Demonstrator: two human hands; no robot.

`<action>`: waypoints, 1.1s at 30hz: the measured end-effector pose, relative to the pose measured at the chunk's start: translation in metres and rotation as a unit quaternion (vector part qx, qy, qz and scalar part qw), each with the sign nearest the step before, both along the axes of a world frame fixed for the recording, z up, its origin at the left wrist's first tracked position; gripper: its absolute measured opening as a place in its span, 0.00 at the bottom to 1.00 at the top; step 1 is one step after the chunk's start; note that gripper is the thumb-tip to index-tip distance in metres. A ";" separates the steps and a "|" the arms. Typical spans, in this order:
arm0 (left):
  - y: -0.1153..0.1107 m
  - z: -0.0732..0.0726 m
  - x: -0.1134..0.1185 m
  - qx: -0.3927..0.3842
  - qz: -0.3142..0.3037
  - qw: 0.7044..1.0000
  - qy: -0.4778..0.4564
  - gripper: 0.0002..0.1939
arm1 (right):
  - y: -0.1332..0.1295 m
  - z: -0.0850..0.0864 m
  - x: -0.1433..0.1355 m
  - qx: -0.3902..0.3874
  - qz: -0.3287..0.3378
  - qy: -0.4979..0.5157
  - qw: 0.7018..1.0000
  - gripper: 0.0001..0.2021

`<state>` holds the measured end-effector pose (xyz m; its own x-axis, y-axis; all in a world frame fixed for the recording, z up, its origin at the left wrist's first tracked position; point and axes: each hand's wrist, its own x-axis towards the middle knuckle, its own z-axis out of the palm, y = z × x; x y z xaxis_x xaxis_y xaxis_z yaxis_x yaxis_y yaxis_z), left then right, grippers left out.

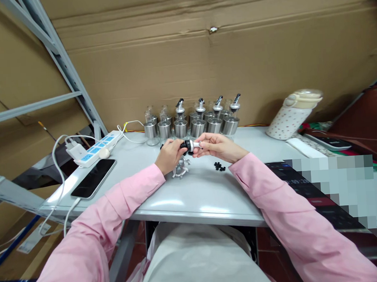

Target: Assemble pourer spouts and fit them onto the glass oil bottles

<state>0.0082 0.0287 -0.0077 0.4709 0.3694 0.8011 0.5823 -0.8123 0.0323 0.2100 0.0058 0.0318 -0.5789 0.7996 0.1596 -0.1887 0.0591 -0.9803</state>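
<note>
Above the middle of the table, a pour spout [191, 146] with a black ribbed stopper and a white nozzle lies sideways between my hands. My left hand [170, 154] is closed around its black stopper end. The fingers of my right hand [219, 146] pinch the nozzle end; whether they also hold a small part there I cannot make out. Beneath my left hand several silvery spout pieces [180, 168] lie in a loose cluster. A small heap of black caps [220, 166] rests below my right hand.
Behind my hands stand rows of glass bottles with steel sleeves [197, 125], several topped with spouts. A phone [94, 178] and a power strip [96, 150] with white cables are at left. A spotted tumbler [293, 114] and a brown bag [362, 117] are at right.
</note>
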 end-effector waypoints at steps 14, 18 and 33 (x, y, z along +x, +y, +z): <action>-0.002 0.002 -0.001 0.025 -0.044 0.999 0.000 0.21 | 0.000 -0.002 -0.003 -0.008 0.029 -0.004 1.000 0.13; -0.005 0.009 0.001 0.038 -0.061 0.997 0.013 0.19 | 0.001 -0.005 -0.006 -0.014 0.030 -0.006 0.999 0.14; -0.015 0.012 0.007 0.036 -0.016 0.999 0.005 0.14 | -0.004 -0.002 -0.015 0.079 -0.082 -0.082 0.990 0.14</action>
<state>0.0152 0.0135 0.0048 0.4898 0.2962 0.8200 0.5559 -0.8307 -0.0320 0.1951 0.0016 0.0302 -0.4727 0.8573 0.2039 -0.0026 0.2300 -0.9732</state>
